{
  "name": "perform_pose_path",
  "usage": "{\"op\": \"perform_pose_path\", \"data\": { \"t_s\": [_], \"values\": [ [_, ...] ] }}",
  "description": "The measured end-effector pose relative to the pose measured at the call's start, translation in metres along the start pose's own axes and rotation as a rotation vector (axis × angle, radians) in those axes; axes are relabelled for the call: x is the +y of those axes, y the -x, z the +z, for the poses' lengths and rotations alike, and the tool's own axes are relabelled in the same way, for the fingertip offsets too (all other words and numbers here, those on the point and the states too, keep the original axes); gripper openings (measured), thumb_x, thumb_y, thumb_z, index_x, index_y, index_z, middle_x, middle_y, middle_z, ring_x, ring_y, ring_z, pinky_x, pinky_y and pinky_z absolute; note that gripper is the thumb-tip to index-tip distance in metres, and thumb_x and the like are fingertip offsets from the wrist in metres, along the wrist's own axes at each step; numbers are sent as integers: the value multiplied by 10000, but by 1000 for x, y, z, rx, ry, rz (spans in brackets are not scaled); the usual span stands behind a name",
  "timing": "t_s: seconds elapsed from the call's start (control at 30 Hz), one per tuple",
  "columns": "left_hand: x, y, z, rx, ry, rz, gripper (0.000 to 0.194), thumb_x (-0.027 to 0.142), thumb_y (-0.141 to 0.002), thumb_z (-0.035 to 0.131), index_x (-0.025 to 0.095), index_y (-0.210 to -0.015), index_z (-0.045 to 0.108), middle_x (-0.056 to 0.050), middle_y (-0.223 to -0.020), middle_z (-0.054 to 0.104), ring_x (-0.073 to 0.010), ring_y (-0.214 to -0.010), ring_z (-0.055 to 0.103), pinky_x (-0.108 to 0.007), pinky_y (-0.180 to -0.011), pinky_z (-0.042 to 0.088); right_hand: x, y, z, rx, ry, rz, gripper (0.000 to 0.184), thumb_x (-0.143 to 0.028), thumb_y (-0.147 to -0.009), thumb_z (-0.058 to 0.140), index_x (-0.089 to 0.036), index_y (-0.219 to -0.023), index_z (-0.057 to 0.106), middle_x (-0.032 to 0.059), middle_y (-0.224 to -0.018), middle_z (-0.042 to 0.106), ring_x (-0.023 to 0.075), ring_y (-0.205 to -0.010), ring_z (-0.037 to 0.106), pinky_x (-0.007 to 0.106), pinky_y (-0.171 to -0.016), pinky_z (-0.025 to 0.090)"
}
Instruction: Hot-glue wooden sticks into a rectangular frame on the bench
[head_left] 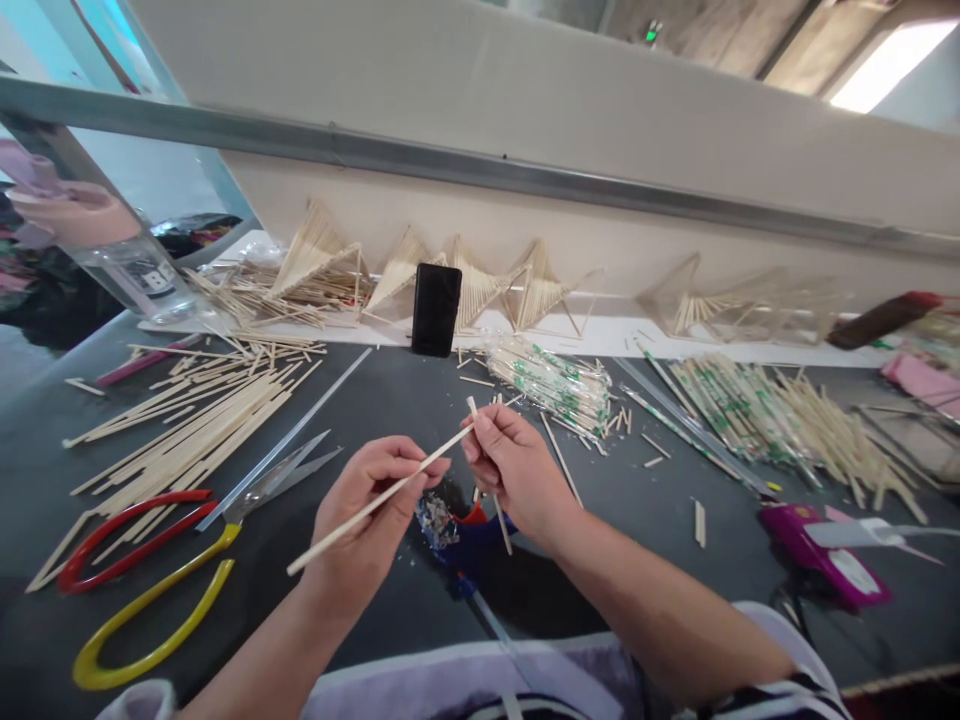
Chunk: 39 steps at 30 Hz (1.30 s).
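My left hand (pixel 371 520) is closed on a long thin wooden stick (pixel 352 522) that runs from lower left up toward my right hand. My right hand (pixel 510 470) is closed too; its fingertips pinch the upper end of that stick, and a second short stick (pixel 501 520) runs down through its palm. Both hands hover over a dark table (pixel 390 400), just above a blue and red tool (pixel 469 535) with silvery scraps on it.
Large scissors with red and yellow handles (pixel 150 570) lie at the left beside a pile of bare sticks (pixel 202 420). A black phone (pixel 436 309) leans at the back among stick structures (pixel 480 285). Wrapped chopsticks (pixel 559 385) and a magenta glue gun (pixel 821 550) lie right.
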<state>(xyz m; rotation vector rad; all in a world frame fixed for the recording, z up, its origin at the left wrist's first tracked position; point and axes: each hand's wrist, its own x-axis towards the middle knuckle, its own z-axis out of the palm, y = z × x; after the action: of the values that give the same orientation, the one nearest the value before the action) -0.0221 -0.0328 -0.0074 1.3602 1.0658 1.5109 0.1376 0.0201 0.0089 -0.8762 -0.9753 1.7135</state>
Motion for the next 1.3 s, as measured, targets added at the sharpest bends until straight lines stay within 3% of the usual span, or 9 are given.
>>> {"op": "perform_pose_path", "data": {
  "t_s": [0.1,0.2,0.3,0.37,0.43,0.5,0.77,0.93,1.3],
  "values": [
    [-1,-6,-8,-275,-78,-102,130,189,-816,614,217,-936,655,-69,-969,651,-194,-876,668,-311,-808,545,-3,-2,-4,10,63,-20,217,-387,-809,621,-193,-796,524,-79,-559,488,23,-378,273,171,-367,178],
    [4,-13,-15,-511,74,-397,164,283,-869,549,190,-997,594,-92,-913,664,-200,-822,676,-332,-756,555,-6,-2,-6,-11,116,-11,216,-384,-805,624,-191,-790,527,-78,-550,491,25,-373,273,171,-365,169],
    [9,-15,-15,-544,249,-598,256,353,-872,533,213,-1083,498,-75,-919,643,-173,-668,671,-302,-587,555,-5,1,-4,-19,178,14,223,-391,-804,620,-193,-782,519,-78,-554,497,27,-373,280,174,-363,189],
    [10,-14,-12,-488,220,-631,242,367,-871,527,218,-1058,490,-19,-799,615,-96,-478,574,-190,-414,448,-3,3,-1,-18,236,25,225,-389,-803,617,-192,-770,513,-78,-552,499,29,-376,292,179,-368,209],
    [10,-13,-10,-422,124,-617,178,351,-877,513,199,-968,525,31,-662,554,-32,-368,422,-119,-338,285,-2,4,2,2,294,15,210,-379,-801,614,-194,-779,516,-77,-544,501,36,-382,312,184,-378,224],
    [10,-14,-13,-364,49,-583,168,333,-874,511,188,-940,563,45,-609,522,-14,-351,344,-113,-338,228,-2,3,2,40,348,-1,192,-371,-805,602,-198,-799,520,-76,-538,507,42,-387,323,190,-389,234],
    [1,-15,-31,-292,-87,-422,335,287,-827,561,262,-1150,650,18,-598,553,-49,-380,334,-152,-340,252,0,1,-5,45,586,-75,191,-363,-839,559,-194,-857,646,-40,-552,518,70,-449,362,215,-429,258],
    [2,-13,-31,-298,-151,-381,377,249,-829,546,288,-1192,640,18,-608,554,-60,-415,341,-157,-367,255,-2,5,-2,32,544,-84,232,-362,-838,569,-210,-972,682,-45,-537,477,81,-466,362,220,-433,239],
    [8,-15,-30,-312,-392,-230,340,278,-868,483,302,-1153,666,25,-607,543,-97,-515,424,-187,-505,343,-3,5,-3,-13,559,-43,225,-366,-841,563,-210,-913,708,-43,-517,448,79,-459,346,224,-429,232]
  ]
}}
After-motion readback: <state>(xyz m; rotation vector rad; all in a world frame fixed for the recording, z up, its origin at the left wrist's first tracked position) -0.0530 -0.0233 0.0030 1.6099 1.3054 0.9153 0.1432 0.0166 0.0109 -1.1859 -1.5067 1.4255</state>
